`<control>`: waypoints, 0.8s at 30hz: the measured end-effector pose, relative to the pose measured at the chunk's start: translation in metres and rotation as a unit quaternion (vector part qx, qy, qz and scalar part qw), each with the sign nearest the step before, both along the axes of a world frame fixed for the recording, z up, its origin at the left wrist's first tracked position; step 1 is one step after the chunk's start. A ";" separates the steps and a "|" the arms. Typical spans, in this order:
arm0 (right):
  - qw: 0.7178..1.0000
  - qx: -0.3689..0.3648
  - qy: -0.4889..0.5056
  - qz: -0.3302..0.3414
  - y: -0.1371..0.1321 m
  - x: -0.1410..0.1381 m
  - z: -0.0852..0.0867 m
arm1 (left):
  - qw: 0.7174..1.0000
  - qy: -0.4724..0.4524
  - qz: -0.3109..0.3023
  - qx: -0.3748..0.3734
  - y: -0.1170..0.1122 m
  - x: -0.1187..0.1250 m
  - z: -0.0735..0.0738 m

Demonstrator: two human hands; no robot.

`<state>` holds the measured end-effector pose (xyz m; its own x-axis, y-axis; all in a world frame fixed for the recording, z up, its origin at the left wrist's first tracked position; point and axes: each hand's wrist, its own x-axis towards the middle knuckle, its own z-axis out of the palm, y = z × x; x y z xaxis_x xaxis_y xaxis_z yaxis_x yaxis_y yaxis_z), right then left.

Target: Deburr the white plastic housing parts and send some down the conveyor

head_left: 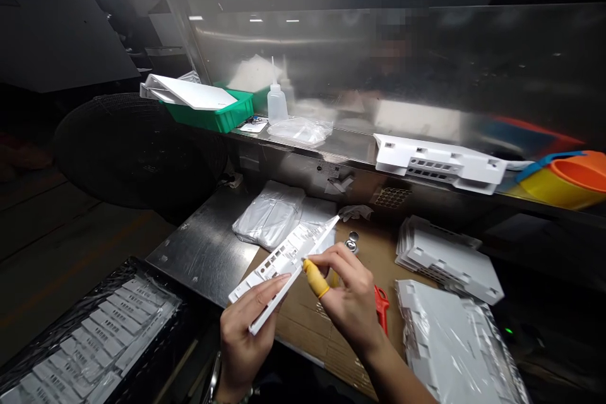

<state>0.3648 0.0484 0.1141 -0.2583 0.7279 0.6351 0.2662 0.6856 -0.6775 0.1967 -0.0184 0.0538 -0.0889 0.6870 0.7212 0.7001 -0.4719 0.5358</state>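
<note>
My left hand (pixel 246 328) grips the near end of a long white plastic housing (pixel 284 259), tilted edge-up over the bench. My right hand (pixel 345 293) is pinched against the housing's middle edge; its index finger wears a yellow finger cot (pixel 315 279). What the right fingers hold, if anything, is hidden. A red tool (pixel 381 306) lies on the brown cardboard (pixel 303 322) just right of that hand.
Bagged white parts (pixel 272 211) lie behind the housing. A stack of white housings (pixel 447 255) and a wrapped one (pixel 454 341) sit right. A black tray of labelled strips (pixel 95 334) is left. On the shelf stand a green bin (pixel 213 115), a squeeze bottle (pixel 276 101) and another housing (pixel 440 164).
</note>
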 end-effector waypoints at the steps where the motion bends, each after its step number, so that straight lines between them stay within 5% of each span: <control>1: 1.000 0.001 0.000 -0.010 0.000 -0.001 0.000 | 1.000 -0.004 -0.001 -0.003 0.000 0.000 0.000; 6: 0.998 0.026 -0.018 0.049 -0.002 -0.005 -0.004 | 1.000 -0.023 -0.005 0.009 0.000 -0.002 -0.001; 12: 1.000 -0.008 -0.009 -0.019 0.010 -0.001 -0.007 | 0.999 -0.026 0.000 -0.018 0.000 -0.003 -0.001; 17: 0.996 -0.009 -0.006 0.086 -0.001 -0.013 -0.013 | 0.999 -0.039 -0.016 -0.023 0.003 -0.005 -0.002; 21: 0.999 -0.018 -0.012 -0.031 0.036 0.010 -0.016 | 0.996 -0.085 -0.004 -0.039 0.001 -0.006 -0.002; 24: 0.989 -0.039 0.070 -0.126 0.058 0.042 -0.010 | 0.979 -0.181 0.004 -0.088 -0.001 -0.005 0.006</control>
